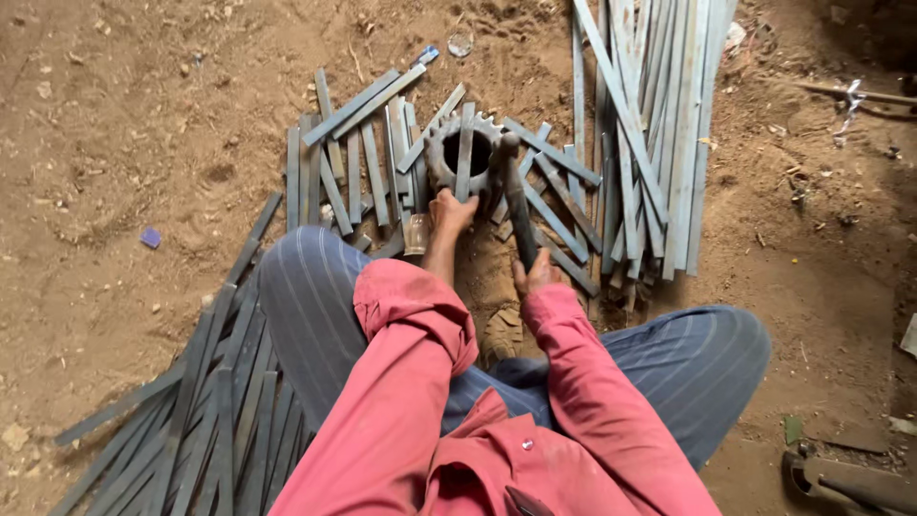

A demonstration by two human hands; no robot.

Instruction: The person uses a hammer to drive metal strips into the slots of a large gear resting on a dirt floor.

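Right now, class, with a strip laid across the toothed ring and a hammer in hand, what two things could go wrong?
1. The left hand holds the metal strip on the gear ring close to the hammer; a missed blow may hit its fingers.
2. The right hand swings among loose strips; one could possibly jump towards the knees.

The floor (124, 143) is bare, reddish-brown packed earth, dusty and uneven, strewn with pebbles and small scraps. A small purple scrap (151, 237) lies at the left. Even daylight falls on the far part, casting soft shadows. The far right corner (879, 38) sinks into shade, and the ground looks darker at the near right.
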